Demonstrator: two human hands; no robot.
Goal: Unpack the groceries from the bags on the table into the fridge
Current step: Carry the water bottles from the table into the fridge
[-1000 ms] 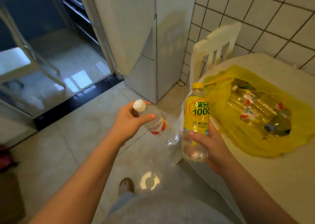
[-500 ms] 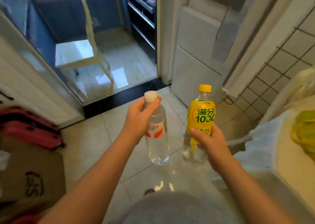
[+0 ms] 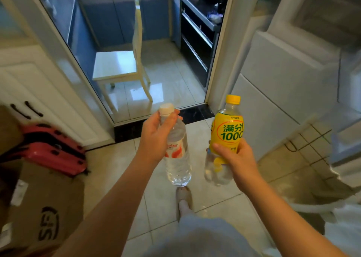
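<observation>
Standing upright above the tiled floor (image 3: 121, 159), two drink bottles are held out in front of the body, one in each hand. A clear water bottle (image 3: 178, 159) with a white cap and a red-and-white label is gripped by the left hand (image 3: 156, 137), whose grip is closed around the neck and shoulder, the thumb lying near the cap. A yellow-labelled drink bottle (image 3: 227, 137) with a yellow cap and green lettering is gripped by the right hand (image 3: 233, 156), whose grip is closed around the lower part of the label, the clear base showing below the fingers. The two bottles are near each other but apart. The white fridge (image 3: 289, 84) is seen to the right, beyond the yellow bottle, against a tiled wall. A doorway with a dark threshold lies ahead, and a white chair (image 3: 121, 67) is seen through it, with dark oven fronts (image 3: 195, 39) to its right. A red suitcase (image 3: 52, 149) and a cardboard box (image 3: 43, 208) lie at the left. One foot (image 3: 183, 200) is seen below the water bottle.
</observation>
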